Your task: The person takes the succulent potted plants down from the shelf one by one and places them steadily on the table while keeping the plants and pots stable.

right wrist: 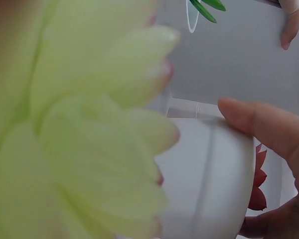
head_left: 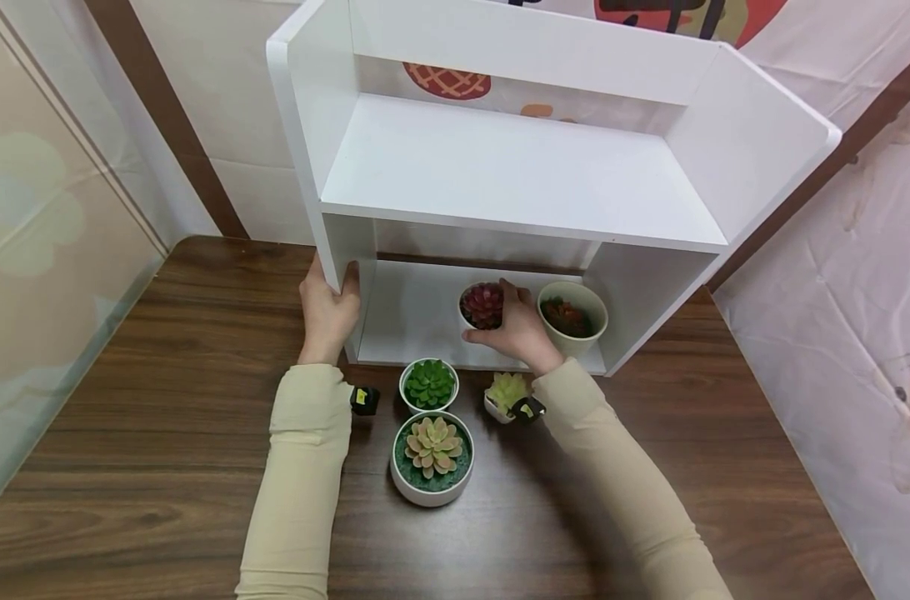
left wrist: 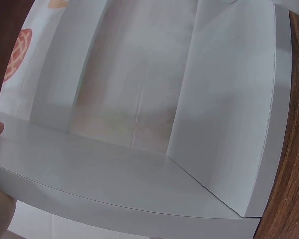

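Observation:
My right hand grips a small white pot by its rim, thumb on one side and fingers on the other. A dark red succulent grows in this pot, which is inside the lower compartment of the white shelf. Beside it, to the right, stands a larger cream pot with a reddish plant. My left hand holds the front edge of the shelf's left side panel, thumb on the inner face. In the left wrist view, only part of that hand shows at the left edge.
On the wooden table before the shelf stand a green succulent, a peach-green succulent in a wide white pot, and a yellow-green succulent under my right wrist. The upper shelf board overhangs the lower compartment.

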